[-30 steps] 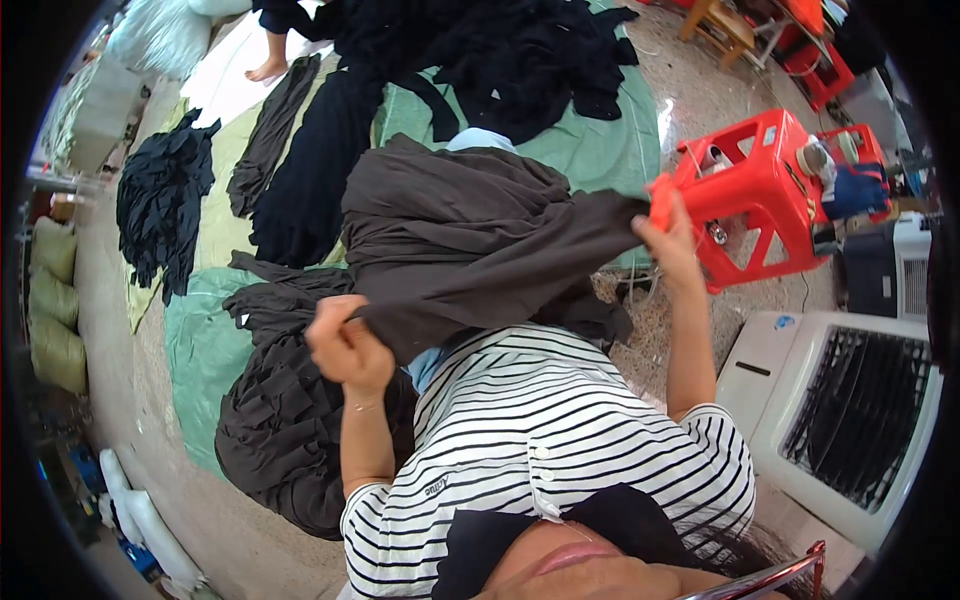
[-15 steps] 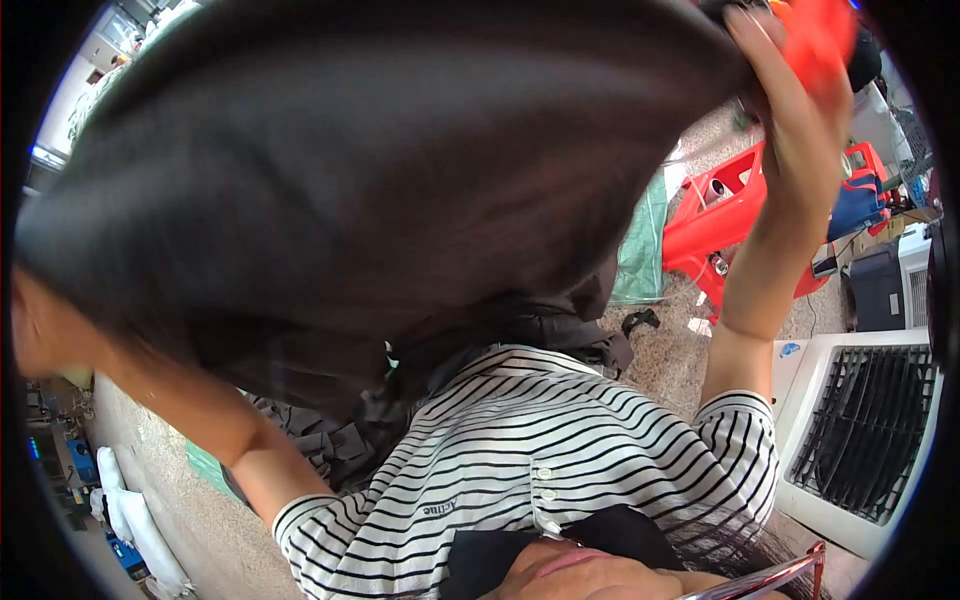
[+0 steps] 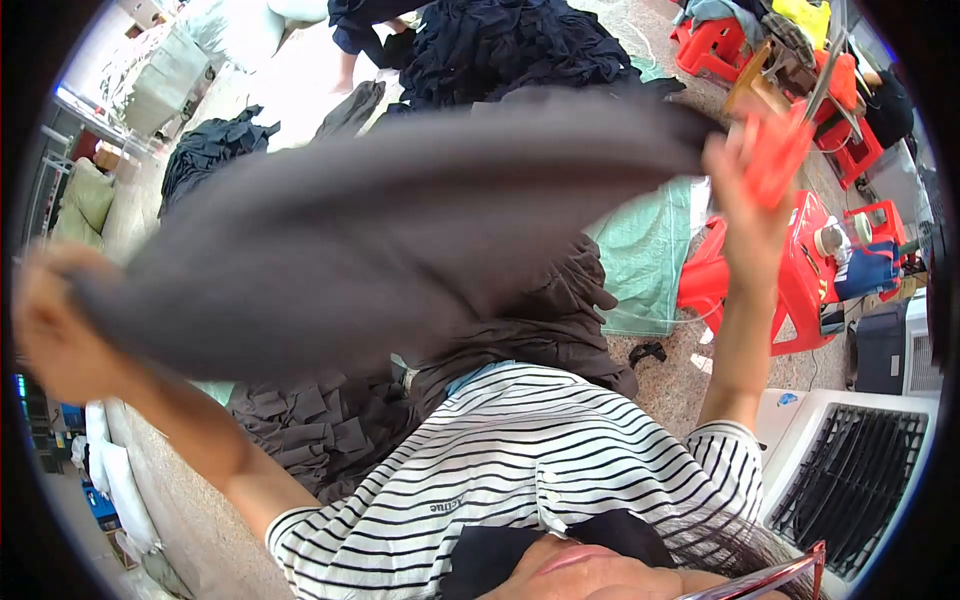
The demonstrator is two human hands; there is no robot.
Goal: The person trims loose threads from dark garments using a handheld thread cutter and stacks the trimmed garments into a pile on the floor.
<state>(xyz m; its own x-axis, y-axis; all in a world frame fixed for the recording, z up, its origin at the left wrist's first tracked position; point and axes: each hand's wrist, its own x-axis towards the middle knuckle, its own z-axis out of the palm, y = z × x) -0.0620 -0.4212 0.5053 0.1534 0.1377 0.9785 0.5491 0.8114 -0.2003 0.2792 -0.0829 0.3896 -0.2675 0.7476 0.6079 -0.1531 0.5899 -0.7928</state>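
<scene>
A dark brown-grey piece of cloth (image 3: 400,240) is stretched through the air in front of me, smeared by motion. My left hand (image 3: 65,325) grips its left end. My right hand (image 3: 745,200), raised at the upper right, is closed on the other end. That hand also holds red-handled scissors (image 3: 775,155), blurred, their metal blades pointing up and away. Beneath the cloth, more dark brown fabric (image 3: 540,320) lies over my lap. A heap of dark cut pieces (image 3: 320,430) sits at my left side, partly hidden by my arm.
A large heap of navy cloth (image 3: 520,45) lies ahead, with another person's foot (image 3: 345,70) near it. A smaller dark pile (image 3: 215,150) is at far left. To my right are a green sheet (image 3: 650,260), a red stool (image 3: 800,260) with small items, and a white fan unit (image 3: 850,480).
The cloth has come down from high in front, uncovering the heaps and floor beyond. My right hand with the scissors is lower and slightly left; my left hand shows more fully.
</scene>
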